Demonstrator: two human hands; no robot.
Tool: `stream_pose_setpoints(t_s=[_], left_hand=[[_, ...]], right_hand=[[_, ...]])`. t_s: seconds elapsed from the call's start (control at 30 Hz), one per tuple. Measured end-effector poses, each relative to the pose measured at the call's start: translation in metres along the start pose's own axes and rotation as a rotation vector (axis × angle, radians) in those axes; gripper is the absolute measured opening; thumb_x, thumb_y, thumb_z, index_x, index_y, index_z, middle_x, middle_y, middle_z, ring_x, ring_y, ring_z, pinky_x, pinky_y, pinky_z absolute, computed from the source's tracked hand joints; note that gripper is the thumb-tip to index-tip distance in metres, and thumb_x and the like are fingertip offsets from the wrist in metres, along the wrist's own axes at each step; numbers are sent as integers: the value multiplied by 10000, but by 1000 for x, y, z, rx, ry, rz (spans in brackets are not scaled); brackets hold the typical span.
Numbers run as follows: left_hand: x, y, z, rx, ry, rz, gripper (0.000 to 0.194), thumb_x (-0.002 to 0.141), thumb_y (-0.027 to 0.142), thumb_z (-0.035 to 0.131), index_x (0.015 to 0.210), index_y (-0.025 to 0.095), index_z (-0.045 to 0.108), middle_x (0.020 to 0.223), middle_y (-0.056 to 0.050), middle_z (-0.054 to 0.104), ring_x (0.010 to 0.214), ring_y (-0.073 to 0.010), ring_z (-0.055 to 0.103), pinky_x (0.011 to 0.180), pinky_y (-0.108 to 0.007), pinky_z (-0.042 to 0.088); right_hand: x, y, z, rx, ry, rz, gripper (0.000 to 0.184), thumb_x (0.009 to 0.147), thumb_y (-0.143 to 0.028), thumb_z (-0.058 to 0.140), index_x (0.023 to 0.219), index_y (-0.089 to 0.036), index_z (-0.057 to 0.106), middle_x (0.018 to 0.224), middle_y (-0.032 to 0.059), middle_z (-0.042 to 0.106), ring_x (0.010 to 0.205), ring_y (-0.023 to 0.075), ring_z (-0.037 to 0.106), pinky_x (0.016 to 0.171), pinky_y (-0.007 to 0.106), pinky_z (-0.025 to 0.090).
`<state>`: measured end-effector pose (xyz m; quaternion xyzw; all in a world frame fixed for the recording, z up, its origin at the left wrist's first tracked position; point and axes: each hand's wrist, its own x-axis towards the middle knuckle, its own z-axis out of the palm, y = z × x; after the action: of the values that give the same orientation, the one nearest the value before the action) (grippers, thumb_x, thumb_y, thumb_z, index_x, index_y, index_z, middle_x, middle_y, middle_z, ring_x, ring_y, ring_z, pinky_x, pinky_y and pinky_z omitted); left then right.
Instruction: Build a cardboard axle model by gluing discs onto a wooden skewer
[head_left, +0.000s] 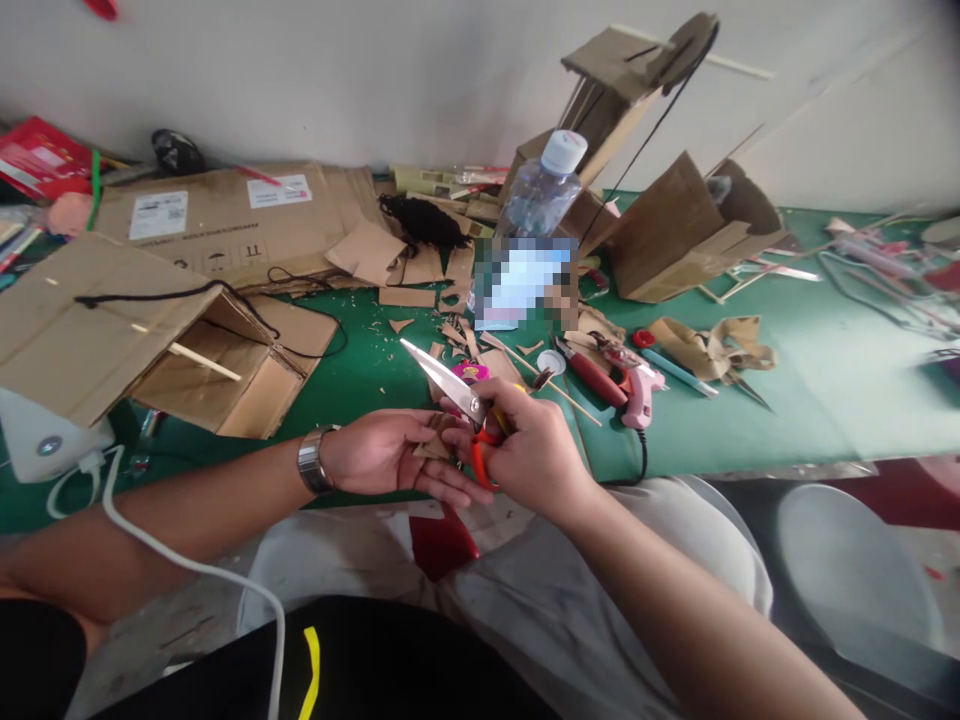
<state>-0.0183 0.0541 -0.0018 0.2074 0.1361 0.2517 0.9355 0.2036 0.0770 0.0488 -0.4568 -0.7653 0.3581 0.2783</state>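
Observation:
My right hand (536, 455) is closed round the orange handles of a pair of scissors (450, 385), whose blades point up and to the left. Palm up, my left hand (382, 450) holds a small piece of cardboard (433, 446) between thumb and fingers. The fingertips of my right hand reach to the same piece, and part of it is hidden by them. Just beyond my hands, a pink roll of tape (471, 373) and cardboard scraps (457, 335) lie on the green table (360, 380).
A cardboard house-like model (172, 320) stands on the left, before a flattened carton (247, 220). Ahead are a plastic bottle (540, 190) and a tall cardboard structure (600, 100). To the right lie red-handled pliers (596, 378), a pink glue gun (640, 392) and an open cardboard box (686, 235).

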Motion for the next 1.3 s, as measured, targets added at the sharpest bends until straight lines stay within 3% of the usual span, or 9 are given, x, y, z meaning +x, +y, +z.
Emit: stream_pose_setpoints(t_s=[0.13, 0.3, 0.57, 0.77, 0.93, 1.07, 1.2, 1.3], left_hand=[[-1, 1, 4, -58, -49, 43, 245, 1111, 268, 644, 1323, 172, 721, 1269, -148, 831, 1260, -337, 815, 1131, -445, 577], [1, -4, 2, -68, -77, 65, 247, 1088, 331, 713, 1246, 141, 729, 1160, -159, 834, 1189, -322, 835, 1071, -419, 606], [2, -6, 0, 37, 49, 160, 391, 988, 447, 844, 1223, 151, 741, 979, -80, 759, 861, -242, 805, 874, -408, 644], [0, -4, 3, 58, 66, 154, 344, 978, 443, 851, 1138, 176, 705, 878, 0, 654, 627, -119, 639, 784, -371, 626], [0, -3, 4, 94, 59, 145, 381, 959, 472, 866, 1143, 181, 703, 900, 4, 649, 619, -111, 630, 785, -373, 624], [2, -2, 5, 119, 65, 164, 379, 951, 479, 872, 1126, 180, 718, 863, 13, 649, 564, -87, 563, 771, -371, 618], [3, -2, 7, 128, 79, 178, 365, 939, 481, 885, 1095, 183, 744, 845, 30, 615, 540, -60, 485, 765, -367, 618], [3, -2, 7, 154, 70, 193, 349, 962, 479, 865, 1133, 196, 756, 860, 27, 633, 530, -51, 466, 762, -360, 616]], right_hand=[[0, 2, 1, 80, 16, 30, 228, 861, -327, 872, 1016, -246, 727, 680, -32, 657, 601, 156, 526, 586, 263, 436], [0, 0, -5, 138, -28, -54, 262, 860, -346, 917, 1011, -240, 730, 808, 3, 752, 681, 161, 613, 635, 258, 486], [-1, 1, -7, 78, -83, -103, 353, 801, -168, 906, 1108, -236, 746, 675, -89, 601, 550, 96, 440, 535, 220, 376], [-2, 4, -4, 85, -48, -127, 362, 811, -186, 890, 1147, -222, 761, 746, -47, 666, 587, 115, 509, 546, 224, 422], [-1, 5, -3, 95, -45, -153, 331, 881, -307, 889, 1176, -219, 767, 773, -19, 711, 589, 127, 531, 547, 236, 445], [-1, 6, -3, 87, -79, -180, 389, 865, -284, 908, 1224, -227, 770, 824, -10, 745, 577, 120, 528, 549, 235, 457], [-1, 6, -2, 66, -72, -129, 409, 839, -254, 926, 1216, -220, 770, 886, 22, 769, 656, 152, 622, 599, 255, 494], [-1, 6, -1, 100, -58, -124, 399, 860, -289, 929, 1214, -213, 762, 842, 7, 738, 665, 160, 634, 622, 270, 519]])
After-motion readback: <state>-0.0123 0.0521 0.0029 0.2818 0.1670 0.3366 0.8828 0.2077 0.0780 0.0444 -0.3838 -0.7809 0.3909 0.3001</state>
